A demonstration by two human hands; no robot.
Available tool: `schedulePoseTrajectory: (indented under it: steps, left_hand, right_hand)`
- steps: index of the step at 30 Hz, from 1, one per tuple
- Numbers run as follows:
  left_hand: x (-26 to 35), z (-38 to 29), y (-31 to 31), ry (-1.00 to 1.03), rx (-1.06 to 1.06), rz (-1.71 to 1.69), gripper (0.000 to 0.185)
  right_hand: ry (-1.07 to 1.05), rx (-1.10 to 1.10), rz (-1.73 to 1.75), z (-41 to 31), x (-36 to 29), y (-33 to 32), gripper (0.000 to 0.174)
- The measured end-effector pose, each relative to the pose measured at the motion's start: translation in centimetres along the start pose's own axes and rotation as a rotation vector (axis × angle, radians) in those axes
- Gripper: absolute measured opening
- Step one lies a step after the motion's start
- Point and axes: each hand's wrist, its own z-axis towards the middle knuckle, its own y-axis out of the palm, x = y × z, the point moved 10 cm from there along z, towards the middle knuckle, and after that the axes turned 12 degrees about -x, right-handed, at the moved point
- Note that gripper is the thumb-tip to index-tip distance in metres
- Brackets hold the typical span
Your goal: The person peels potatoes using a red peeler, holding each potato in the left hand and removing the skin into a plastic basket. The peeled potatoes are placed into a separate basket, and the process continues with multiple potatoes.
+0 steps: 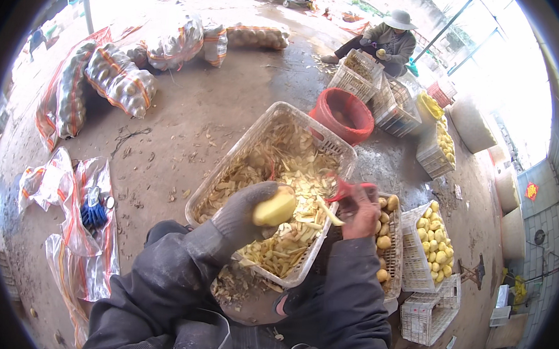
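Observation:
My left hand [248,208], in a grey glove, holds a peeled yellow potato [275,206] above a plastic crate [237,155] of potato peelings. My bare right hand [362,212] grips a red-handled peeler [342,189] at the crate's right edge, apart from the potato. A pale strip of peel [329,212] hangs beside the peeler. The peeler's blade is too blurred to make out. Just right of that hand, unpeeled potatoes [384,241] lie in another crate, partly hidden by my sleeve.
Peeled potatoes [436,244] fill a crate at right, above an empty white crate [426,319]. A red tub [343,114] stands beyond the peelings. Another person [395,43] sits among crates at the back. Net sacks of potatoes [121,81] and blue gloves [93,212] lie on the left.

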Motion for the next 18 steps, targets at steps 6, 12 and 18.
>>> schedulePoseTrajectory:
  steps: [6,12,18]
  left_hand:
    - [1.2,-0.7,-0.3,0.061,-0.039,0.069,0.054]
    - [-0.3,-0.2,-1.8,0.000,0.078,0.035,0.047]
    - [-1.2,0.6,-2.3,-0.048,0.096,-0.022,0.048]
  right_hand:
    - [-0.136,-0.114,-0.017,-1.2,-0.9,3.2,0.021]
    - [-0.067,-0.342,-0.061,-3.9,2.5,9.9,0.020]
    - [0.053,-0.320,0.050,-2.3,4.3,5.9,0.015]
